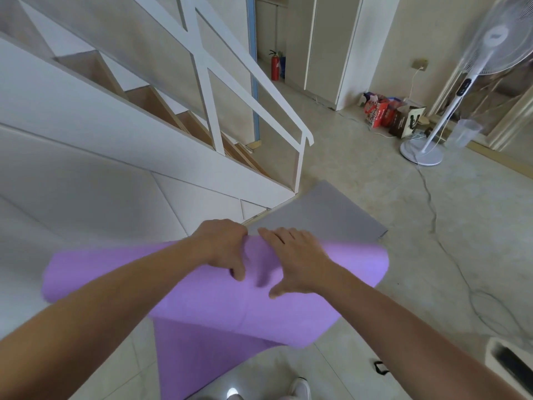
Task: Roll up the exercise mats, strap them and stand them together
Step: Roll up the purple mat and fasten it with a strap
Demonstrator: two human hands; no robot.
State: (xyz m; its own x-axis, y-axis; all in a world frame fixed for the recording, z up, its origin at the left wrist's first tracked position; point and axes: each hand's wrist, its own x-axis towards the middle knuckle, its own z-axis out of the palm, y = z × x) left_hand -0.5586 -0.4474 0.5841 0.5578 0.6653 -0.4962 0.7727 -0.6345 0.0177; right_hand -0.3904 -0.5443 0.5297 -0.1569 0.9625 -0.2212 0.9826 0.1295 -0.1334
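A purple exercise mat [202, 307] is held up in front of me, its upper part curled into a loose roll and its lower part hanging down to the floor. My left hand [225, 246] grips the top of the roll with fingers curled over its far edge. My right hand [297, 261] lies flat on the roll beside it, fingers spread and thumb pressing below. A grey mat [317, 215] lies flat on the floor beyond the roll, beside the foot of the stairs. A small black strap [380, 368] lies on the tiles at the lower right.
A white staircase with railing [202, 82] fills the left side. A standing fan [424, 151] with a trailing cable [432, 215], bags [386, 114] and a clear plastic container [464, 134] stand at the right wall. A red fire extinguisher [275, 64] stands at the back. A white box [507, 362] sits at the lower right.
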